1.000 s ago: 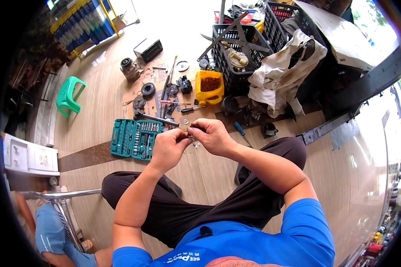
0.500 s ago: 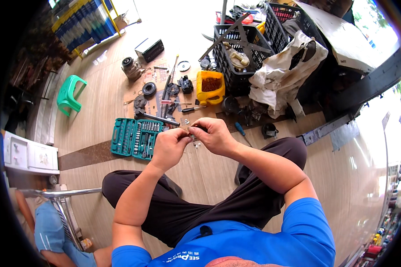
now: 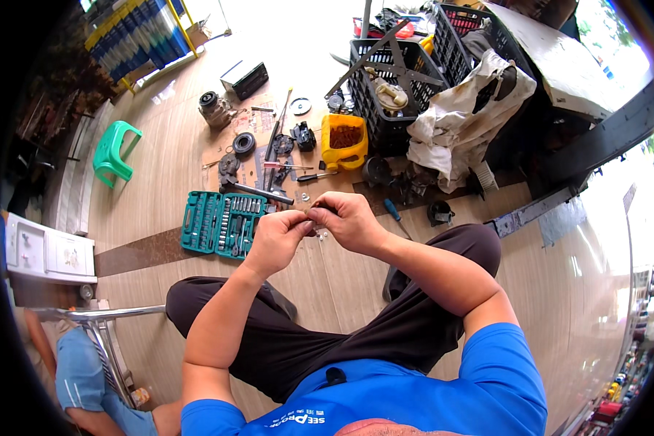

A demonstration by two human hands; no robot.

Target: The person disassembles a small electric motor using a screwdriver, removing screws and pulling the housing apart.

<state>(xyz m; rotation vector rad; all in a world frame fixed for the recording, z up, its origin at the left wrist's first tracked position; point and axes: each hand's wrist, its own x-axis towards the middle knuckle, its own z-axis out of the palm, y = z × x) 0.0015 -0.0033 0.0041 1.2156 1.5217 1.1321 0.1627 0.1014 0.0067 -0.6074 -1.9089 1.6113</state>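
Observation:
My left hand and my right hand meet fingertip to fingertip above the floor in front of me. Both are closed in a pinch around something too small and too hidden to name. Just beyond them a small metal piece lies on the floor, and tiny pale bits show beside my fingers. Left of my left hand sits an opened green socket set case with rows of sockets. A blue-handled screwdriver lies to the right of my right hand.
Car parts, including a black pulley, lie on flattened cardboard ahead. A cut yellow jug holds rusty-brown contents. Black crates and a stained white cloth stand right; a green stool left. Someone in blue shorts is at lower left.
My hands stay together in almost the same place, with only slight finger movement. The surroundings look unchanged.

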